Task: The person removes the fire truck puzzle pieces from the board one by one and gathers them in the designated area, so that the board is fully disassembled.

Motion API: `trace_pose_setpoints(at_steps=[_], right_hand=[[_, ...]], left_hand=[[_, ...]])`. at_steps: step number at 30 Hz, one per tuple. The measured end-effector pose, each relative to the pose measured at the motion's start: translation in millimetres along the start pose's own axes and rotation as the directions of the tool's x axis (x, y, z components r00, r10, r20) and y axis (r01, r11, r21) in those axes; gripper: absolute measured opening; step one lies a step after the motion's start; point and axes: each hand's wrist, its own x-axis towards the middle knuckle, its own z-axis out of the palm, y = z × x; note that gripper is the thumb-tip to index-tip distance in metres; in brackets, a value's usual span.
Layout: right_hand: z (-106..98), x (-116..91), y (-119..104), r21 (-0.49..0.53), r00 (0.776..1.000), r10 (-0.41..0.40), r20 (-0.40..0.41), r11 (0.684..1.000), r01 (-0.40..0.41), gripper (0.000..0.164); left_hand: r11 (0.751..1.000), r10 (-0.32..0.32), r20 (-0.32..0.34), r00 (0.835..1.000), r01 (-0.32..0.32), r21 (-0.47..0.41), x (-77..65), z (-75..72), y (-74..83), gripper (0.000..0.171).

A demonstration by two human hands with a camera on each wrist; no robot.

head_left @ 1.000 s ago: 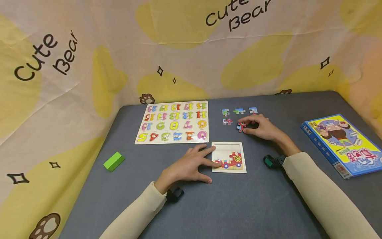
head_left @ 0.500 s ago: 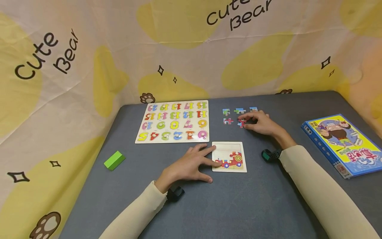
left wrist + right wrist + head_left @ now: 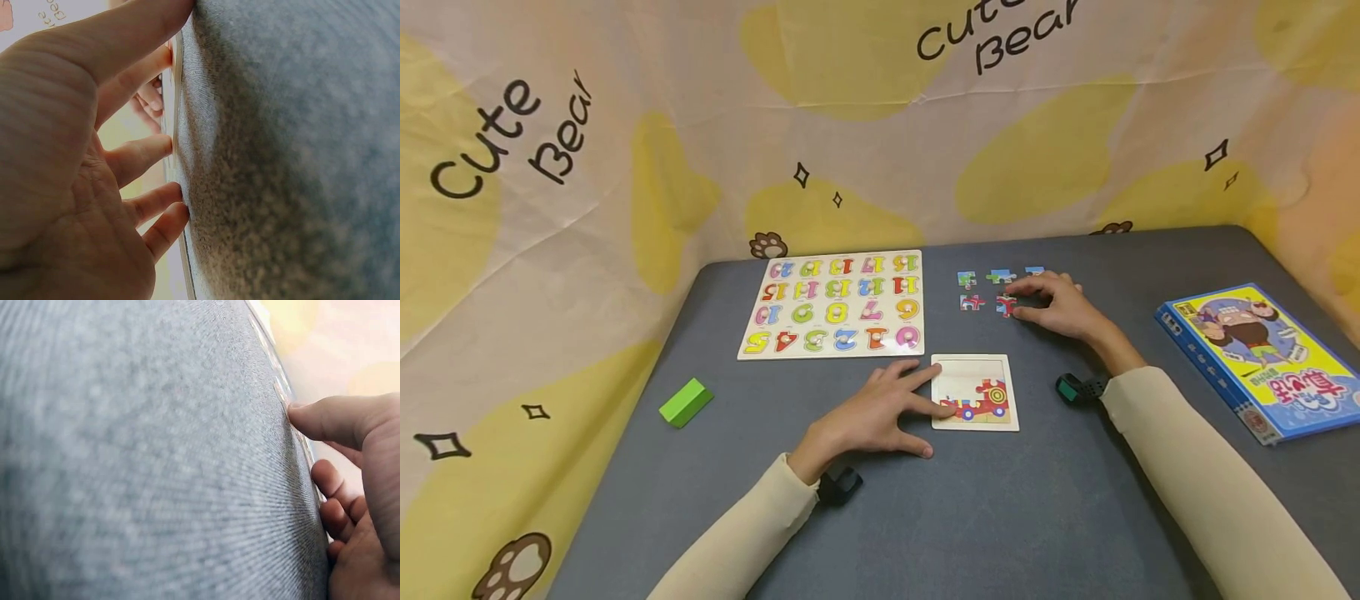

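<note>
In the head view my left hand [image 3: 872,412] lies spread, its index and middle fingers on the left side of a small square puzzle board [image 3: 976,367]. A red tractor picture fills the board's lower part; its upper part is plain. My right hand [image 3: 1060,308] pinches a red and blue puzzle piece [image 3: 1006,307] at the table, thumb and index finger at its right and upper edges. Left of it lies another red puzzle piece [image 3: 972,302]. Behind them sit a green piece [image 3: 966,279], a green-blue piece [image 3: 1001,277] and a partly covered blue piece [image 3: 1034,271].
A number puzzle board [image 3: 835,306] lies at the back left. On the left is a green block [image 3: 686,403]. A blue and yellow box [image 3: 1262,362] occupies the right side of the grey table [image 3: 925,533]. A printed cloth [image 3: 865,125] hangs behind.
My right hand has moved slightly away from me with the red and blue puzzle piece, which now lines up beside the other red piece. The left hand has stayed on the board.
</note>
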Motion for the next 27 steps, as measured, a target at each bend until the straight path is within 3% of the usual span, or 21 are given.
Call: trace_pose_setpoints(at_steps=[6, 21, 27], right_hand=[[2.5, -1.2, 5.4, -0.018, 0.997, 0.019, -0.074, 1.0, -0.021, 0.028], [5.4, 2.3, 5.8, -0.055, 0.993, 0.062, -0.096, 0.996, -0.068, 0.027], [4.2, 0.0, 6.4, -0.037, 0.995, 0.036, -0.093, 0.999, -0.039, 0.031]], left_hand=[[1.0, 0.005, -0.002, 1.0, -0.005, 0.001, -0.1, -0.4, -0.7, 0.06], [1.0, -0.005, 0.0, 1.0, 0.005, -0.02, 0.0, 0.3, -1.0, 0.06], [1.0, -0.012, 0.001, 1.0, 0.012, -0.022, 0.1, 0.1, -0.7, 0.06]])
